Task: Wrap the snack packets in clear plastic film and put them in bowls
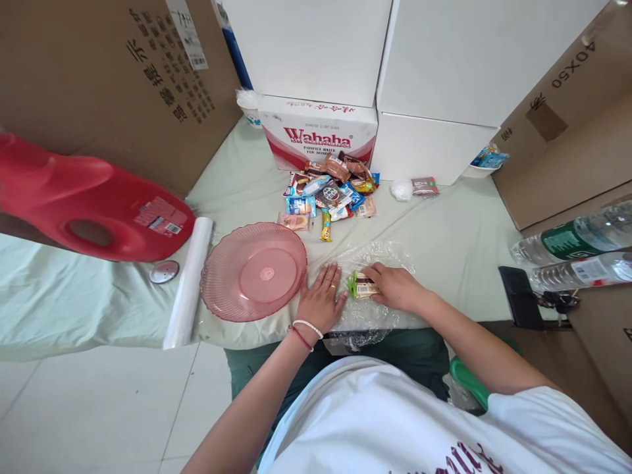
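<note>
My left hand point(320, 297) lies flat with its fingers stretched out, on the edge of a clear plastic wrap sheet point(392, 257), close beside the right rim of a pink ribbed plate point(217, 289). Over the middle of the sheet, my right hand point(395, 284) grips a small packaged snack point(364, 286) with green ends and a cream-and-brown label with a barcode. The sheet is crumpled and hangs over the table's front edge. Beyond both hands lies a pile of wrapped snacks point(330, 194), a yellow one point(326, 225) nearest.
Left of the plate lies a white film roll point(188, 283), with a round badge point(164, 272) and a red jug point(93, 197) beyond. A Wahaha carton point(320, 135) and white boxes point(439, 148) stand behind. Water bottles point(573, 240) and a black phone point(518, 296) lie at right.
</note>
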The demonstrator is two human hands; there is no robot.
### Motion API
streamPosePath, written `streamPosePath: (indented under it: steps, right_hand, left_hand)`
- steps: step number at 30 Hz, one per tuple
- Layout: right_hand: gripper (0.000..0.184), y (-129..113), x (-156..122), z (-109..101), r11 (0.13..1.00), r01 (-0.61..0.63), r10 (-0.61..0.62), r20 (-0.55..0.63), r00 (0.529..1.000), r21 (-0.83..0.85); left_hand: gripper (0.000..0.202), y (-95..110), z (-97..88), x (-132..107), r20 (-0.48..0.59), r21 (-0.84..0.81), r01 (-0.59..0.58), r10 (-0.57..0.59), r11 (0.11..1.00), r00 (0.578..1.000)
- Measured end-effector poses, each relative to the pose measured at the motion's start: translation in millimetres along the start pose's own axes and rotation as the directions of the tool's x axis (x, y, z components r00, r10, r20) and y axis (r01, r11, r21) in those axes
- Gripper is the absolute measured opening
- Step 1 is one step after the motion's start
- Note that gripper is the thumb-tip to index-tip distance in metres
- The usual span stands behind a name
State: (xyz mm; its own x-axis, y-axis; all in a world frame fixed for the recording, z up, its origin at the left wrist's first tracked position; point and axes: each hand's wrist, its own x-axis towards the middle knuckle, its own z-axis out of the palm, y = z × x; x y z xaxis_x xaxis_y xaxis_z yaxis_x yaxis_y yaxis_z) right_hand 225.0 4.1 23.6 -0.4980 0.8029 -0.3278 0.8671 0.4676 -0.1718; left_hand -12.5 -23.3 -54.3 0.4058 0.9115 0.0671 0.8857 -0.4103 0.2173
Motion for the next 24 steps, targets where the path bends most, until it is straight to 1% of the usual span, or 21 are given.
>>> streamPosePath:
  steps: [2, 4, 7, 11, 13, 15, 17, 18, 19, 21, 22, 23, 24]
  right_hand:
    - [0.054, 4.5, -3.4, -5.3, 1.0, -0.023, 0.023, 0.011, 1.0, -0.014]
    - [0.053, 7.2, -6.5, -11.1, 0.999, -0.045, 0.045, -0.003, 0.999, -0.002]
    - [0.053, 2.2, -5.1, -16.0, 0.998, -0.058, 0.058, -0.047, 0.997, 0.015]
    - [0.053, -10.1, 4.1, -9.3, 0.999, -0.047, 0.047, -0.006, 0.999, 0.012]
    - [0.058, -9.5, 1.6, -2.1, 0.997, -0.039, 0.039, -0.011, 0.999, 0.061]
    - [0.061, -3.0, -11.1, 6.5, 0.989, -0.001, 0.015, -0.092, 0.996, 0.149]
    - [0.059, 6.7, -32.9, 17.1, 0.971, 0.099, -0.05, -0.22, 0.974, 0.218]
    - [0.058, 11.9, -45.6, 23.5, 0.961, 0.161, -0.095, -0.276, 0.957, 0.227]
    - [0.06, 16.7, -58.6, 30.9, 0.952, 0.214, -0.138, -0.316, 0.939, 0.219]
    - [0.07, 24.7, -82.1, 47.7, 0.948, 0.265, -0.19, -0.351, 0.917, 0.177]
    - [0.074, 27.6, -91.3, 56.7, 0.952, 0.265, -0.196, -0.354, 0.914, 0.156]
    - [0.073, 29.8, -98.5, 65.3, 0.958, 0.253, -0.189, -0.36, 0.914, 0.139]
    - [0.067, 31.2, -103.4, 73.0, 0.964, 0.235, -0.174, -0.372, 0.912, 0.125]
  left_hand:
    - [0.061, 0.4, 0.6, 0.7, 0.002, 0.002, 0.004, -0.004, 1.0, 1.0]
    - [0.061, 0.9, 1.2, 0.7, -0.003, 0.002, 0.003, -0.003, 1.0, 1.0]
    - [0.061, 1.2, 1.7, 0.4, -0.021, -0.002, 0.0, 0.0, 1.0, 1.0]
    - [0.06, -1.5, 2.3, 1.3, -0.042, -0.035, -0.012, 0.011, 0.999, 0.999]
    - [0.059, -4.7, 3.3, 1.0, -0.055, -0.068, -0.011, 0.007, 0.998, 0.998]
    - [0.059, -8.9, 4.3, -2.3, -0.086, -0.111, -0.002, -0.008, 0.994, 0.996]
    - [0.058, -13.5, 4.1, -10.5, -0.149, -0.162, -0.007, -0.017, 0.987, 0.989]
    - [0.057, -15.6, 3.2, -16.5, -0.187, -0.189, -0.032, -0.004, 0.982, 0.982]
    - [0.059, -17.4, 1.5, -23.6, -0.219, -0.215, -0.079, 0.031, 0.973, 0.975]
    - [0.068, -19.6, -3.3, -39.2, -0.232, -0.276, -0.233, 0.17, 0.933, 0.958]
    - [0.074, -20.1, -5.9, -46.7, -0.21, -0.309, -0.31, 0.254, 0.899, 0.944]
    - [0.077, -20.3, -8.3, -53.2, -0.173, -0.338, -0.371, 0.33, 0.865, 0.928]
    - [0.078, -20.2, -10.1, -58.4, -0.131, -0.358, -0.409, 0.388, 0.839, 0.912]
